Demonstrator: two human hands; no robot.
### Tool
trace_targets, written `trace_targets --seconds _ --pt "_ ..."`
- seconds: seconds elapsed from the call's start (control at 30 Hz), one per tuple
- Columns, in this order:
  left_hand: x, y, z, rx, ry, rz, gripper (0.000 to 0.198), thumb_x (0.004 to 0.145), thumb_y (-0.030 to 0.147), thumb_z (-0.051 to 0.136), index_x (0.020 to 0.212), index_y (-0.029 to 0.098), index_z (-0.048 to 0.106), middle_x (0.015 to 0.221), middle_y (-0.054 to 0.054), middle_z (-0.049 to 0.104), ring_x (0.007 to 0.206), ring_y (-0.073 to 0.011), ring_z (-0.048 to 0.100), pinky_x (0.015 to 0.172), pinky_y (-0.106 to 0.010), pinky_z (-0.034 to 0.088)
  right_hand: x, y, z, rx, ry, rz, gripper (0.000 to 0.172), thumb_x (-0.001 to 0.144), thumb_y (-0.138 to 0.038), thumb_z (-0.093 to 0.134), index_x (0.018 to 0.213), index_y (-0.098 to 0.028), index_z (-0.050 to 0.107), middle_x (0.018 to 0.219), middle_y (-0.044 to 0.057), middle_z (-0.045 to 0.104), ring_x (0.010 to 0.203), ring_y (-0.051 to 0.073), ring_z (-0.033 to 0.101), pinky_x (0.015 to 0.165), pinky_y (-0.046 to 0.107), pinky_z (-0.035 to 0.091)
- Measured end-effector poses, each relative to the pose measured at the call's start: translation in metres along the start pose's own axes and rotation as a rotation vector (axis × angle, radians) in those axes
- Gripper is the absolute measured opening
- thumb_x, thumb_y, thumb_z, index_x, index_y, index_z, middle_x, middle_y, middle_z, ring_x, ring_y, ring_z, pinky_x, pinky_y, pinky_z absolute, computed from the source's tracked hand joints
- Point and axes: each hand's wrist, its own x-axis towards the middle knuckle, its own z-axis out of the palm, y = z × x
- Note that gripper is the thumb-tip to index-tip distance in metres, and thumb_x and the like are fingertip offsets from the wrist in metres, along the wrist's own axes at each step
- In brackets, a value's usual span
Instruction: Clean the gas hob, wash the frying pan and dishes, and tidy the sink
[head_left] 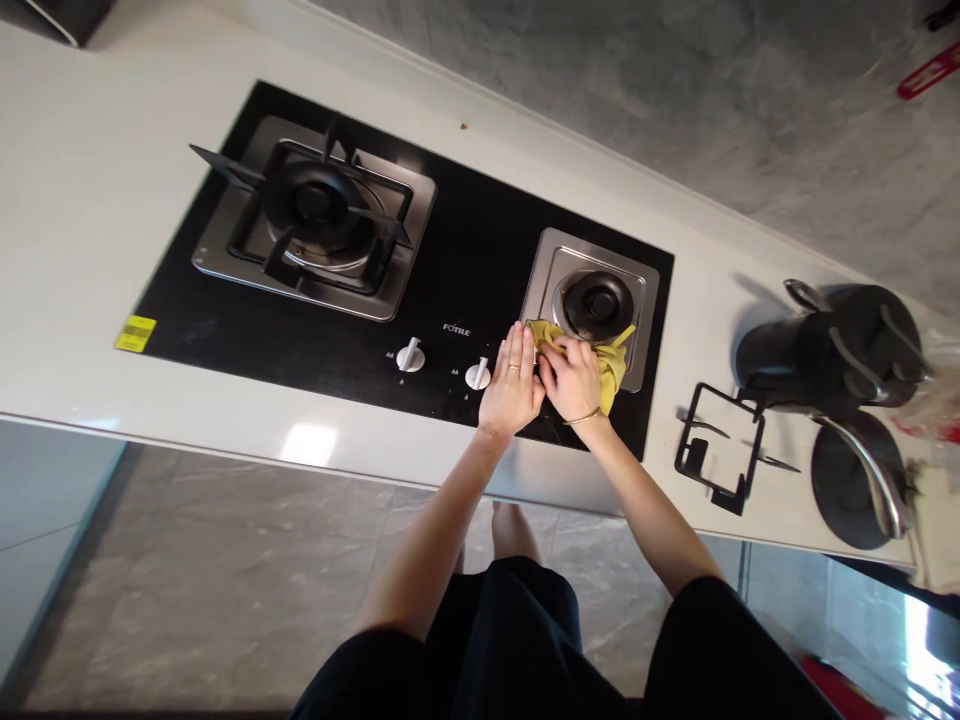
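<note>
A black glass gas hob (465, 270) is set into a white counter. My right hand (574, 378) presses a yellow cloth (611, 365) onto the steel tray of the right burner (598, 300), fingers curled on the cloth. That burner has no pot grate on it. My left hand (513, 378) lies flat, fingers together and stretched out, on the glass just left of the cloth, beside the right knob (478, 375). The left burner (319, 215) still carries its black grate.
A loose black pot grate (720, 450) lies on the white counter (90, 200) right of the hob. Behind it stand a black kettle (832, 350) and a dark lid (855, 480). A second knob (410, 355) sits left of the first. Grey tiled floor lies below.
</note>
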Motion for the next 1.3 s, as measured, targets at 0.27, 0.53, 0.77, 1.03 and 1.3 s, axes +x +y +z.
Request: trace_targets --seconds 0.27,0.53,0.77,1.03,1.3 --pt "0.000 0.001 -0.001 -0.037 -0.008 -0.007 0.080 0.083 0.012 0.036 0.149 0.007 -0.009 0.158 -0.016 -0.002 0.145 -0.0277 0.004 0.118 -0.048 0.019 0.017 0.010 -0.001 0.071 -0.114 0.036 0.030 0.096 -0.028 0.040 0.101 -0.022 0.069 0.090 0.005 0.064 0.083 0.017 0.057 0.069 0.026 0.041" --pt "0.000 0.000 0.001 -0.042 0.010 0.006 0.081 0.083 0.012 0.037 0.150 0.008 -0.008 0.158 -0.016 -0.001 0.145 -0.0288 0.006 0.118 -0.049 0.021 0.015 0.005 0.003 0.003 -0.143 -0.028 0.031 0.096 -0.018 0.037 0.106 -0.019 0.067 0.095 0.007 0.066 0.090 0.018 0.058 0.080 0.027 0.045" --pt "-0.001 0.000 0.000 -0.027 0.015 0.013 0.080 0.084 0.012 0.038 0.150 0.007 -0.007 0.157 -0.018 0.000 0.144 -0.0291 0.006 0.117 -0.049 0.022 0.022 0.011 0.006 0.052 -0.114 -0.025 0.031 0.096 -0.018 0.038 0.109 -0.018 0.066 0.095 0.007 0.066 0.090 0.017 0.059 0.081 0.027 0.047" --pt "-0.001 -0.001 0.000 -0.015 0.014 0.012 0.078 0.084 0.011 0.037 0.149 0.005 -0.006 0.157 -0.018 0.002 0.145 -0.0277 0.006 0.118 -0.047 0.022 -0.003 0.016 0.001 -0.039 -0.070 0.096 0.033 0.095 -0.019 0.039 0.113 -0.019 0.066 0.094 0.008 0.063 0.091 0.020 0.055 0.080 0.029 0.044" --pt "0.000 -0.001 0.000 0.011 0.001 -0.003 0.079 0.083 0.014 0.038 0.149 0.004 -0.004 0.157 -0.019 0.002 0.145 -0.0273 0.005 0.118 -0.047 0.020 0.017 -0.009 0.012 0.256 0.026 0.239 0.027 0.091 -0.029 0.046 0.085 -0.019 0.070 0.079 0.003 0.060 0.076 0.015 0.054 0.077 0.026 0.042"
